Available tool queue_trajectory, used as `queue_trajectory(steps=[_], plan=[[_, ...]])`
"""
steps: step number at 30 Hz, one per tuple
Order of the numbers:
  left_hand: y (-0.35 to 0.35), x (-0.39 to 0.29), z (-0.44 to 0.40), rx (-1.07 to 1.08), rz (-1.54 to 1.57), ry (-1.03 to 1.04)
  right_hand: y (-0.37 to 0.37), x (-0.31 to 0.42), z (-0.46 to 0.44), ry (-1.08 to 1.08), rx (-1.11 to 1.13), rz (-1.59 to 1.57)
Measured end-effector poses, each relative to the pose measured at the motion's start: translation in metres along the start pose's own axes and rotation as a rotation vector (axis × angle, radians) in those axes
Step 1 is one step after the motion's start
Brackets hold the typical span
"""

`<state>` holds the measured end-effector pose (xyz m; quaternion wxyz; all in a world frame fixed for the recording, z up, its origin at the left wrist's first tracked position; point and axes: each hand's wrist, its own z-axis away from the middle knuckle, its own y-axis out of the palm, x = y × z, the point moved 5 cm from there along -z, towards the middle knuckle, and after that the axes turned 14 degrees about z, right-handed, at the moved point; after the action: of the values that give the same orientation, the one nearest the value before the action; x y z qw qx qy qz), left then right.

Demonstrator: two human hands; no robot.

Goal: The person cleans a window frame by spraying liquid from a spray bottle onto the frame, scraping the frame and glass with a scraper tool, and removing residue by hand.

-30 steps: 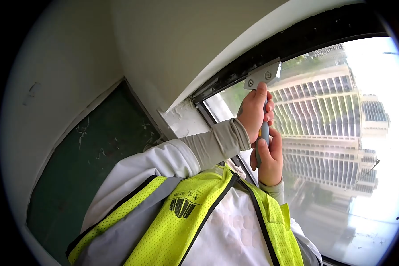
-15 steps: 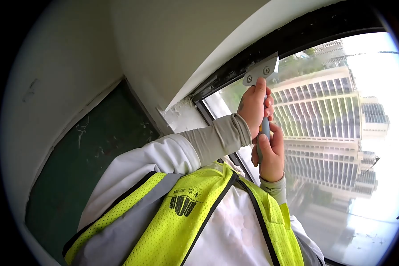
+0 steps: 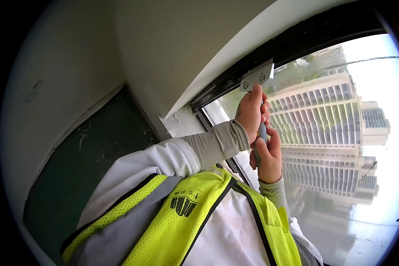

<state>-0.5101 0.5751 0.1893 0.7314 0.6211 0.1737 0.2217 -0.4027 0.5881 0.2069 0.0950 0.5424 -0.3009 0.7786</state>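
Note:
A scraper [image 3: 257, 76] with a wide metal blade, two screws and a grey handle is held up against the window. Its blade lies at the edge where the black frame [image 3: 217, 84] meets the glass. My left hand [image 3: 250, 113] is closed round the upper handle, with the thumb stretched up onto the base of the blade. Below it, my right hand [image 3: 269, 156] is closed round the lower end of the same handle. The fingers partly hide the handle.
The window glass [image 3: 297, 195] fills the right side, with tall buildings [image 3: 314, 115] outside. A pale wall [image 3: 164, 48] and sloping reveal are on the left, above a dark green panel [image 3: 93, 164]. My yellow vest [image 3: 186, 213] fills the lower middle.
The scraper and both hands have shifted slightly down and to the left in view, the blade moving along the frame edge. Both grips look the same.

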Motion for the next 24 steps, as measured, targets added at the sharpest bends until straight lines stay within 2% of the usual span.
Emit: queue_trajectory(steps=[2,4,6,16,20,24], plan=[[-0.001,-0.010,-0.008,0.018,-0.018,0.081,0.004,0.005,-0.010,-0.052,0.001,0.016],[-0.001,-0.014,-0.005,0.020,-0.006,0.070,0.008,0.007,-0.008,-0.054,-0.009,0.020],[0.002,0.001,0.004,0.035,0.009,-0.024,-0.002,0.000,0.004,-0.013,0.002,0.017],[0.015,0.000,0.006,0.048,-0.030,0.035,-0.004,0.011,0.009,-0.007,-0.025,-0.024],[0.018,0.007,0.005,0.056,-0.013,-0.035,-0.010,0.014,0.012,-0.026,-0.031,0.004],[0.021,0.004,0.002,0.069,-0.034,0.017,-0.010,0.015,0.010,-0.022,-0.036,-0.013]])
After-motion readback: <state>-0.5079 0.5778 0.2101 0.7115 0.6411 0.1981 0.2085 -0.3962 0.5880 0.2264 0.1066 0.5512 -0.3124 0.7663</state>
